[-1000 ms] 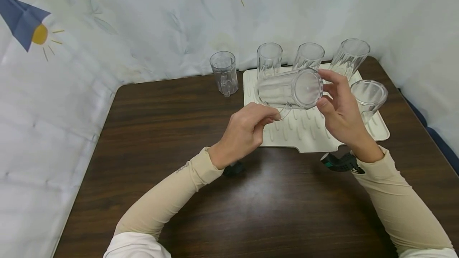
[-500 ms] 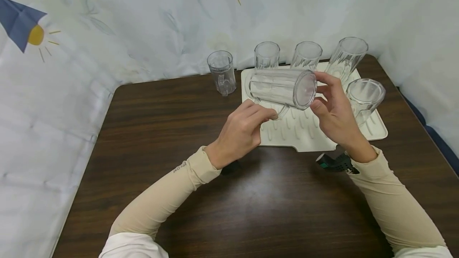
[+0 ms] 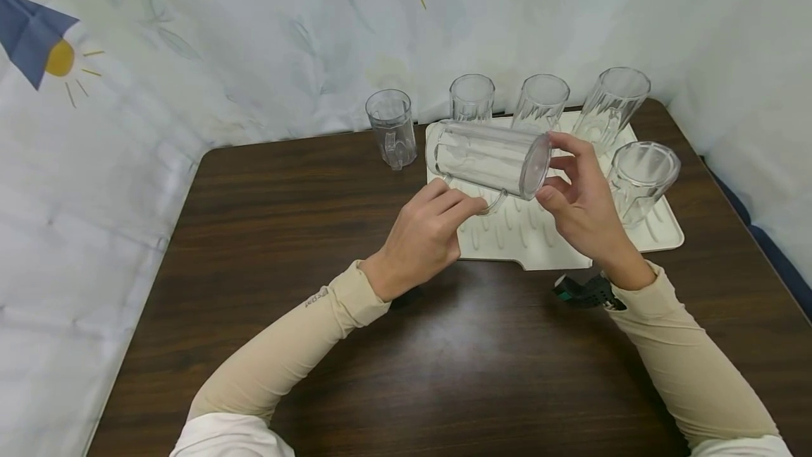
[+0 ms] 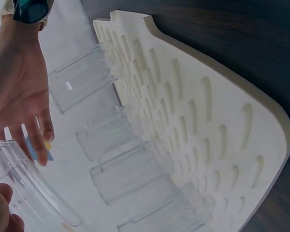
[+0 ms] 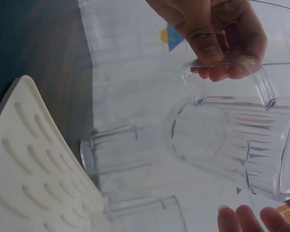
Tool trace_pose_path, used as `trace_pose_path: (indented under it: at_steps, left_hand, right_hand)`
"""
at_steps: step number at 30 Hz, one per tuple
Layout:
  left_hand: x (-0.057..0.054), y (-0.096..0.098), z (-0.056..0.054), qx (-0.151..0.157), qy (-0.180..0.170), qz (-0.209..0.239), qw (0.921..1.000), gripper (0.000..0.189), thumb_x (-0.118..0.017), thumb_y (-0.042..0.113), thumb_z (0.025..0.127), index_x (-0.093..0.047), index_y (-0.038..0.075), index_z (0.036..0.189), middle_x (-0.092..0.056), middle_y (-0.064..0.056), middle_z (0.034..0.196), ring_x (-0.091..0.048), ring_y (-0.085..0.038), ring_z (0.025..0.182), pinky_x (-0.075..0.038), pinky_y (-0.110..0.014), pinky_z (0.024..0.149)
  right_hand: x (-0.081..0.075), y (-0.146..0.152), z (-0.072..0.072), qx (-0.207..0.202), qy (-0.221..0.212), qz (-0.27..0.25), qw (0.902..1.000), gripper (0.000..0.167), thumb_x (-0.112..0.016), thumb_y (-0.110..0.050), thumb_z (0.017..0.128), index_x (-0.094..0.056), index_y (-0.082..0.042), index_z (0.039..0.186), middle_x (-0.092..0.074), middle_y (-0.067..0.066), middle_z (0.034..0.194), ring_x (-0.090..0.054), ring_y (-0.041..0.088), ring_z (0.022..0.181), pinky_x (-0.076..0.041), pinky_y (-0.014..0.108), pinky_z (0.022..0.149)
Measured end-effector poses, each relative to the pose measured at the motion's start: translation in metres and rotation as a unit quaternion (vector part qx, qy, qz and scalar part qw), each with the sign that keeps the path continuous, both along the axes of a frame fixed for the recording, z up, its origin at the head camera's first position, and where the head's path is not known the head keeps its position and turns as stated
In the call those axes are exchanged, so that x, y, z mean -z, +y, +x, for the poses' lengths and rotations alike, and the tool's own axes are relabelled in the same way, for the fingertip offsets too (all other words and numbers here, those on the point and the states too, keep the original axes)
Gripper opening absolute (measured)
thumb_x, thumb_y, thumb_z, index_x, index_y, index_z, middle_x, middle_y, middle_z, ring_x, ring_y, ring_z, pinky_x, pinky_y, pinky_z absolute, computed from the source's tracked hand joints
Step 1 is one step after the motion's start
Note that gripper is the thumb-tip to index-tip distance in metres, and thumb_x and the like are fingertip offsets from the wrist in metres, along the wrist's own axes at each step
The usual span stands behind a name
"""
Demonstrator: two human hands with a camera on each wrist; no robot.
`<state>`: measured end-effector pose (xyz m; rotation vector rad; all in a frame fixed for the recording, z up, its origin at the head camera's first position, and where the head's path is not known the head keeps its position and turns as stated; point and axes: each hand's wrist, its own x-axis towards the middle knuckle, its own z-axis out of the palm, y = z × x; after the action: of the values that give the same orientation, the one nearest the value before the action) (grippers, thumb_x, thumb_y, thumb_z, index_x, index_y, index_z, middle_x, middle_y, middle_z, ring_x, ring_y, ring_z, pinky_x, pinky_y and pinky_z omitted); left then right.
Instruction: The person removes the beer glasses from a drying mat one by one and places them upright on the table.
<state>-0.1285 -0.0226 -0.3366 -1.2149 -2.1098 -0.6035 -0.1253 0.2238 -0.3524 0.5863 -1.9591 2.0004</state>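
Note:
A clear faceted mug (image 3: 485,157) lies tilted on its side in the air over the ribbed white drying mat (image 3: 539,249). My left hand (image 3: 431,231) pinches its handle (image 5: 267,87) from the near side, thumb and fingers curled on it. At the mug's right end is my right hand (image 3: 583,206), its index finger at the upper edge and its thumb at the lower edge. In the right wrist view, the right fingertips (image 5: 244,217) show just below that end. A clear mug (image 3: 643,175) stands on the mat just beyond my right hand.
Along the mat's back stand more clear mugs, one at the left (image 3: 472,97), one midway (image 3: 544,101) and one at the right (image 3: 615,104). Another mug (image 3: 392,129) is on the dark wooden table (image 3: 304,196), left of the mat. Printed white cloth (image 3: 285,41) hangs behind.
The held mug has shifted left and its right end has dipped toward me. My right hand has followed it left; the left hand keeps the handle and barely moves.

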Motion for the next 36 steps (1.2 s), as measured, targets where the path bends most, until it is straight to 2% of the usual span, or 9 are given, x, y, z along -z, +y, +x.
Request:
trace_pose_path:
  at_steps: [8, 18, 21, 24, 26, 36]
  left_hand:
    - [0.003, -0.002, 0.000, -0.022, 0.037, -0.024, 0.9988, 0.053, -0.049, -0.021, 0.073, -0.075, 0.012, 0.105, -0.075, 0.002, 0.090, -0.051, -0.018, 0.077, -0.048, -0.026, 0.072]
    - [0.008, -0.003, 0.000, -0.032, 0.062, -0.047, 0.9964, 0.053, -0.042, -0.019, 0.074, -0.074, 0.012, 0.103, -0.072, 0.002, 0.087, -0.053, -0.019, 0.075, -0.047, -0.027, 0.069]
    - [0.009, -0.003, 0.001, -0.034, 0.066, -0.049, 0.9961, 0.053, -0.040, -0.019, 0.075, -0.074, 0.012, 0.103, -0.072, 0.002, 0.085, -0.052, -0.019, 0.075, -0.046, -0.027, 0.068]
    - [0.010, -0.003, 0.001, -0.037, 0.068, -0.052, 0.9956, 0.052, -0.040, -0.018, 0.077, -0.074, 0.012, 0.103, -0.072, 0.002, 0.085, -0.051, -0.019, 0.074, -0.044, -0.026, 0.066]
    - [0.011, -0.003, 0.001, -0.040, 0.069, -0.054, 0.9953, 0.051, -0.041, -0.018, 0.078, -0.073, 0.012, 0.104, -0.071, 0.001, 0.085, -0.051, -0.020, 0.074, -0.044, -0.026, 0.065]
    - [0.012, -0.003, 0.003, -0.046, 0.071, -0.079, 0.9933, 0.050, -0.044, -0.015, 0.078, -0.073, 0.012, 0.108, -0.071, 0.000, 0.087, -0.048, -0.021, 0.074, -0.042, -0.027, 0.065]
  right_hand:
    - [0.003, -0.003, -0.001, -0.023, -0.031, -0.023, 0.9990, 0.072, -0.082, -0.031, 0.090, -0.044, -0.014, 0.148, -0.043, 0.002, 0.140, -0.057, 0.014, 0.117, -0.056, 0.014, 0.089]
    - [0.007, -0.007, -0.004, -0.015, -0.052, 0.003, 0.9985, 0.073, -0.081, -0.022, 0.090, -0.041, -0.013, 0.150, -0.045, -0.001, 0.140, -0.057, 0.013, 0.118, -0.056, 0.014, 0.093]
    - [0.008, -0.008, -0.004, -0.008, -0.058, 0.008, 0.9983, 0.070, -0.078, -0.004, 0.091, -0.040, -0.011, 0.150, -0.045, -0.002, 0.140, -0.056, 0.013, 0.117, -0.055, 0.013, 0.092]
    - [0.009, -0.009, -0.005, 0.001, -0.060, 0.013, 0.9981, 0.071, -0.069, 0.015, 0.088, -0.040, -0.008, 0.149, -0.046, -0.002, 0.138, -0.056, 0.013, 0.116, -0.055, 0.013, 0.090]
    - [0.008, -0.009, -0.005, 0.004, -0.063, 0.019, 0.9978, 0.073, -0.065, 0.020, 0.086, -0.040, -0.007, 0.149, -0.046, -0.002, 0.138, -0.056, 0.013, 0.116, -0.055, 0.012, 0.089]
    - [0.008, -0.010, -0.004, 0.007, -0.077, 0.076, 0.9941, 0.073, -0.066, 0.015, 0.088, -0.034, -0.002, 0.151, -0.043, -0.005, 0.141, -0.054, 0.014, 0.119, -0.055, 0.010, 0.093]
